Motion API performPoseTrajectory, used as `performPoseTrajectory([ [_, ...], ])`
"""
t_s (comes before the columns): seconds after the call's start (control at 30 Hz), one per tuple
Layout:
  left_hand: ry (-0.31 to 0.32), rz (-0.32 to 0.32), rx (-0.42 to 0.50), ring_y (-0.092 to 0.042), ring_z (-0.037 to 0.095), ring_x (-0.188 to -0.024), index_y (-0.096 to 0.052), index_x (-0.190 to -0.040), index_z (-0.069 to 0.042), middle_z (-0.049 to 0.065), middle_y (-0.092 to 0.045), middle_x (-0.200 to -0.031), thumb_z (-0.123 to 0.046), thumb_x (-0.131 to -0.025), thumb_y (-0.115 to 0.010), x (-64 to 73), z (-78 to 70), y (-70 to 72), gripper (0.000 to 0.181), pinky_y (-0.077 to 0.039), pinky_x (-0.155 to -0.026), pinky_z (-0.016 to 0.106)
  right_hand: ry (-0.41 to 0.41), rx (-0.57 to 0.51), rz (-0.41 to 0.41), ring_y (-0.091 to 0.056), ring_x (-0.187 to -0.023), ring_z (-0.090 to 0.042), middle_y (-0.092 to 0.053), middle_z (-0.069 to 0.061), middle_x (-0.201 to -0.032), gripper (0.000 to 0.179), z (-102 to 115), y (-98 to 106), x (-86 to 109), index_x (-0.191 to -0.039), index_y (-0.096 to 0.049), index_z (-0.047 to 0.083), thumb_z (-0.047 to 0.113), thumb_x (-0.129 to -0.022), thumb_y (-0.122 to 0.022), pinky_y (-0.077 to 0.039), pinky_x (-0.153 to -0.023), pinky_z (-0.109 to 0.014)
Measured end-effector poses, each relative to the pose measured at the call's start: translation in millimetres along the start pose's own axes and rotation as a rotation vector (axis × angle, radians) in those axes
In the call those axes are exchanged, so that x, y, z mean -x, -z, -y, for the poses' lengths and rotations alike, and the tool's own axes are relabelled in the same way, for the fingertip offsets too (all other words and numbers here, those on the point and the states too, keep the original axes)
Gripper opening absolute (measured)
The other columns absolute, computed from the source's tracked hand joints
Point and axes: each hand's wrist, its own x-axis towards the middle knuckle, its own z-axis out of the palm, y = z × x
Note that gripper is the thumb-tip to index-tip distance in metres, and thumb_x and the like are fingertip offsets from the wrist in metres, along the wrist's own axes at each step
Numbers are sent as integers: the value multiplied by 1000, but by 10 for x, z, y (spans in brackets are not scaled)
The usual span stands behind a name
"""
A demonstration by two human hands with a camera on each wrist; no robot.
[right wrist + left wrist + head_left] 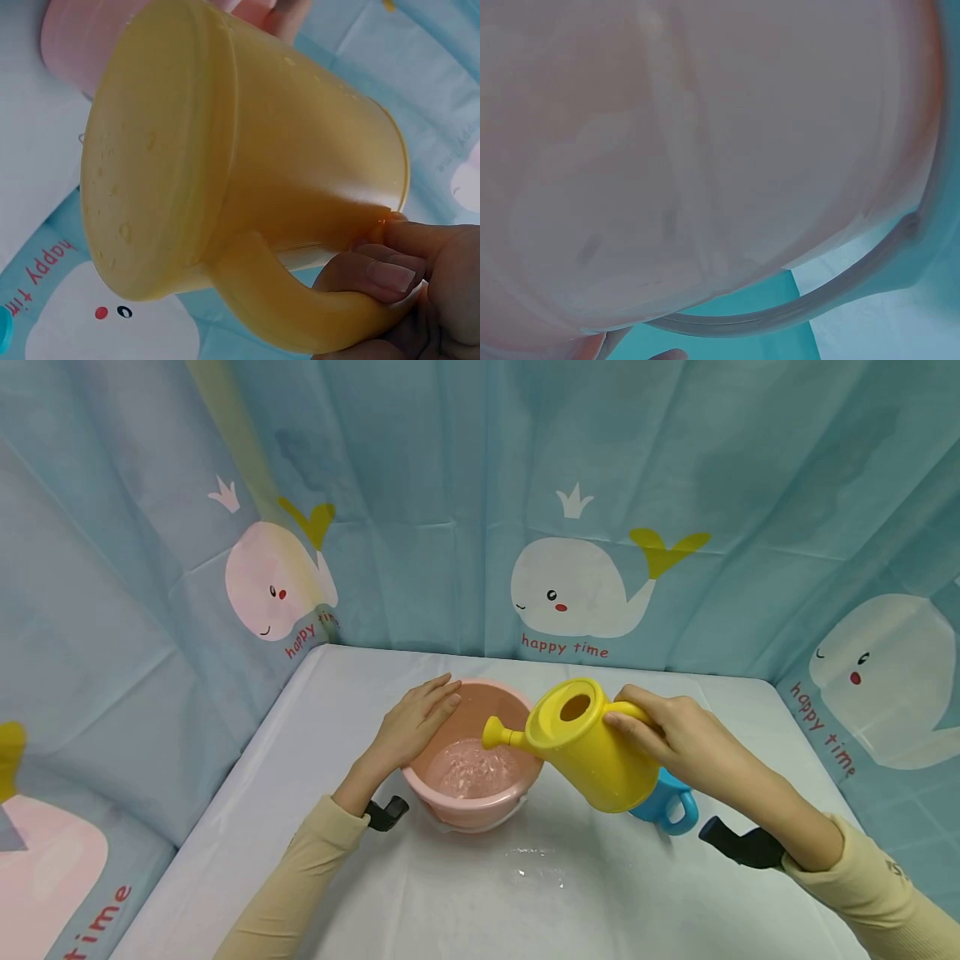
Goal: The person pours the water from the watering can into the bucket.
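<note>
My right hand [678, 735] grips the handle of a yellow watering can [592, 760], its fingers curled round it in the right wrist view. The can is tilted, with its spout over the right side of a pink bucket [472, 810]. Rippling, bubbly water [476, 768] lies in the bucket. Droplets dot the can's base [139, 172]. My left hand [411, 727] rests on the bucket's left rim with its fingers extended. The left wrist view is mostly filled by the bucket's outer wall [727, 150] and its hanging handle [742, 324].
A blue cup [663, 802] with a side handle stands on the table to the right, partly hidden behind the watering can. Small puddles [536, 872] lie on the white tabletop [450, 893] in front of the bucket. A blue whale-print curtain [450, 585] surrounds the table.
</note>
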Motion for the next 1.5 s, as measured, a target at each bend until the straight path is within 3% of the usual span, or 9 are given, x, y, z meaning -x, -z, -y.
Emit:
performPoseTrajectory([
  [1.5, 0, -4, 1, -28, 27, -137, -38, -142, -26, -1, -29, -151, -59, -95, -26, 5, -23, 11, 59, -28, -104, 61, 14, -10, 15, -47, -59, -5, -53, 9, -69, 14, 38, 26, -29, -93, -57, 19, 32, -95, -52, -44, -53, -21],
])
